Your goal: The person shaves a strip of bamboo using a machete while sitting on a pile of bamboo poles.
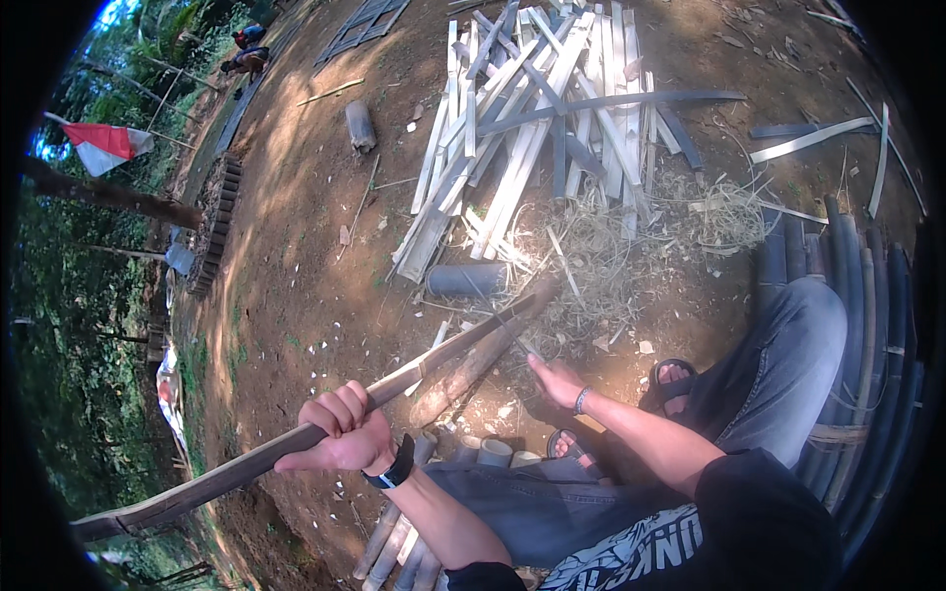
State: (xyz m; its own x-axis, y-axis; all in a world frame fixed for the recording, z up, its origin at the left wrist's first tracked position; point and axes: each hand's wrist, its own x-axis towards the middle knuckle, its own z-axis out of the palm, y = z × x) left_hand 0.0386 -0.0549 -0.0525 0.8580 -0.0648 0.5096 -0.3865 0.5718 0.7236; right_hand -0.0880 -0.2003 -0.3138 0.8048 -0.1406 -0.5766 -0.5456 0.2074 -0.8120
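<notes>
I have the left hand [345, 433] clamped round a long split bamboo strip [443, 352], its fingers wrapped over the top and the thumb lying along it, pointing toward the lower left. The right hand [555, 381] is apart from it, near the strip's far stretch, with the fingers curled in. Something thin seems to show at its front, but from here I cannot tell what it is or how tightly the hand is closed.

The strip runs slantwise across my view: one end sits at lower left, well past the left hand, and the other reaches up past the right hand toward the shavings [616, 261] on the ground. A rough log [465, 379] lies below that far stretch, between the two hands; I cannot make out whether strip and log touch.

Beyond the strip I see a short dark bamboo section [466, 280] lying on its side, just beside the shavings, and farther off a loose heap of split strips [522, 148]. A black watch [396, 465] circles the left wrist and a bracelet [581, 400] the right. Dark bamboo poles [867, 394] lie side by side at my right.
</notes>
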